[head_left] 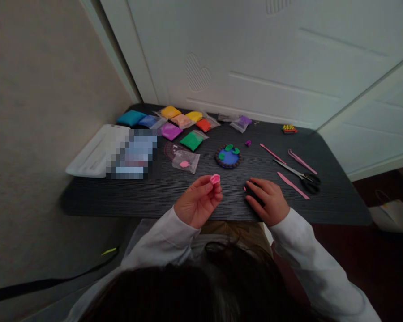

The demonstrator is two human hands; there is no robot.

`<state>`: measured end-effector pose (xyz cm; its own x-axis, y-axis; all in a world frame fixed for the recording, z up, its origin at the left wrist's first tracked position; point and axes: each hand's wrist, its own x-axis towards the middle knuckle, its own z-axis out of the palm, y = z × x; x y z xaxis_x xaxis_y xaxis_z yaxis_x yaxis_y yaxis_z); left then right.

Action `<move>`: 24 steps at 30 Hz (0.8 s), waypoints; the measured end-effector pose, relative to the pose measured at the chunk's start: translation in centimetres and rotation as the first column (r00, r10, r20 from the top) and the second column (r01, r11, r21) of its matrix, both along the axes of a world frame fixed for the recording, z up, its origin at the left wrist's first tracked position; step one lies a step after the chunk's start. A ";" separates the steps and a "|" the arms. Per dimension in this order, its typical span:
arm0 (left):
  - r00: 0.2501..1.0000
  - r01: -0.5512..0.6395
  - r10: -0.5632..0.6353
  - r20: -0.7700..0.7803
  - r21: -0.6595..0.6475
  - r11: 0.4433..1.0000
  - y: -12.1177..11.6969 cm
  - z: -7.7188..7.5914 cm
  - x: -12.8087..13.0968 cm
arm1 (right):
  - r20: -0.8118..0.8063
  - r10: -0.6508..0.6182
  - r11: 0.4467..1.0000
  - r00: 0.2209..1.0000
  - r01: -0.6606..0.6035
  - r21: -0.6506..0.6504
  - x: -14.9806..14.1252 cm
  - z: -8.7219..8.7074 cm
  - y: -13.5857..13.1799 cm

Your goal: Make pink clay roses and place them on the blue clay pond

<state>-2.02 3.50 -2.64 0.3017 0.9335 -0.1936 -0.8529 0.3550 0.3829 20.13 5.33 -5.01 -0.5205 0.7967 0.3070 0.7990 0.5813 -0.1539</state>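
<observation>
While the left hand (199, 202) pinches pink clay (215, 179), a pink crumb (244, 188) below centre frame lies just left of the nearer, loosely spread right hand (270, 201).

A black, fine-lined bench (121, 197) with rounded corners spans the centre, below white panelling (228, 40) at twelve o'clock with ridged hearts (198, 73). A greyish-beige wall (36, 94) stands at nine o'clock; at four, dark reddish floor (356, 255) lies in dim light.

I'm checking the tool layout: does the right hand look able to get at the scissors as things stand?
Likely yes: the right hand appears empty, and the scissors lie to its right. Only a flat pink knife lies between, seemingly easy to reach over.
</observation>
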 end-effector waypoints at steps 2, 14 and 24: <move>0.999 -0.025 0.025 -0.020 -0.011 1.000 0.2 -0.2 -0.1 | 0.069 -0.018 1.000 0.997 0.018 0.005 -0.3 0.2 -0.6; 0.989 -0.089 0.098 -0.109 0.078 0.993 -1.5 2.6 0.5 | 0.041 -0.065 0.998 0.997 0.065 0.016 -0.4 0.1 -1.0; 0.968 -0.091 0.166 -0.188 0.352 0.932 -3.2 4.2 0.9 | -0.673 0.049 0.999 0.738 -0.038 0.031 -5.2 7.3 -5.0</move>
